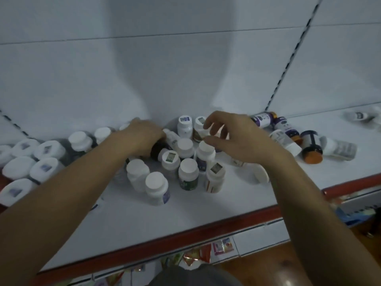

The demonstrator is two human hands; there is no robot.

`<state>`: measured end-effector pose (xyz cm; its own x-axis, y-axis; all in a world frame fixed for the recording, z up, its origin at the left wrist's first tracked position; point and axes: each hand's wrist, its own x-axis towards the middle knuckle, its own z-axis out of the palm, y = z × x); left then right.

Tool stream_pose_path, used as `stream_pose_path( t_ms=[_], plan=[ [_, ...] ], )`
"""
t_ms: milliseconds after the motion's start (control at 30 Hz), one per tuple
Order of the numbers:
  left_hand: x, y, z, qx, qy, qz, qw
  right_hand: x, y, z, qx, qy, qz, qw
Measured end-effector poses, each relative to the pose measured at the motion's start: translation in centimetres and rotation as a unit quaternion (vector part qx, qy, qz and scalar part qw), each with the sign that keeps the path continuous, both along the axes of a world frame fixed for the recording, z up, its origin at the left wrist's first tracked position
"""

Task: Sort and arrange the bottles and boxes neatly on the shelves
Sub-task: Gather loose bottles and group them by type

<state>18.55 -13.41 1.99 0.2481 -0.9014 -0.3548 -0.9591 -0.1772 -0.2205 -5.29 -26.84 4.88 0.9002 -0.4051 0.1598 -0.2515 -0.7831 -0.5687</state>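
Left hand (144,135) is clenched down over a dark bottle (157,151) lying or tilted at the back of the centre cluster, fingers wrapped on it; its label can't be read; right hand (233,137) hovers with fingers spread and loose, grasping nothing, thumb and forefinger just above a white-capped upright bottle (205,152).

Risk, as a judgement: the centre cluster is tightly packed, caps nearly touching; pulling the dark bottle out sideways could knock its neighbours, especially the capped bottle with a sticker (170,159) touching it; the right forearm crosses low over a toppled white bottle (260,173) and could roll it toward the red shelf edge (185,236); the toppled ones on the right are round and would roll freely if nudged.

Counts, approximate because of blur: centre cluster about ten upright white-capped bottles, plus the dark one in the grip; left group (31,162) about eight to nine white-lidded bottles standing in rough rows, more may be cut off by the frame; right side about six lying bottles, two with purple labels (263,119), one orange-based amber jar (312,148), the rest white; one more bottle (359,116) lies far right, well apart; no boxes visible on this white shelf (144,219).
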Motion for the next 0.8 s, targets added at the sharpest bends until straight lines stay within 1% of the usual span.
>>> stream_pose_path(
  t_ms=[100,167,267,333,400,500,567,633,700,800],
  plan=[
    [0.5,0.5,-0.2,-0.058,0.027,-0.031,0.997,4.9,-1.4,0.8,-0.034,0.028,0.068,0.997],
    [0.9,1.5,0.2,-0.112,0.076,-0.031,0.990,8.2,-2.1,0.8,-0.065,0.060,0.108,0.990],
    [1.1,2.9,1.2,-0.195,0.196,0.032,0.961,12.2,-2.8,0.1,-0.142,0.137,0.143,0.970],
    [1.0,3.9,1.8,-0.227,0.226,0.063,0.945,14.2,-2.6,-0.3,-0.191,0.150,0.157,0.957],
    [0.9,4.7,2.0,-0.247,0.218,0.084,0.940,15.7,-1.9,-0.5,-0.248,0.141,0.180,0.941],
    [0.7,5.8,2.0,-0.306,0.202,0.125,0.922,17.1,0.0,-0.6,-0.360,0.147,0.196,0.900],
    [0.5,6.4,1.9,-0.328,0.194,0.147,0.913,17.2,1.0,-1.0,-0.392,0.164,0.198,0.883],
    [0.2,6.8,1.7,-0.321,0.177,0.163,0.916,17.2,1.3,-1.8,-0.398,0.186,0.200,0.876],
    [-0.2,7.1,1.5,-0.306,0.163,0.172,0.922,17.5,1.3,-2.5,-0.387,0.217,0.189,0.876],
    [-1.0,7.1,1.4,-0.298,0.159,0.193,0.921,18.4,1.3,-2.8,-0.320,0.272,0.195,0.886]
  ],
)
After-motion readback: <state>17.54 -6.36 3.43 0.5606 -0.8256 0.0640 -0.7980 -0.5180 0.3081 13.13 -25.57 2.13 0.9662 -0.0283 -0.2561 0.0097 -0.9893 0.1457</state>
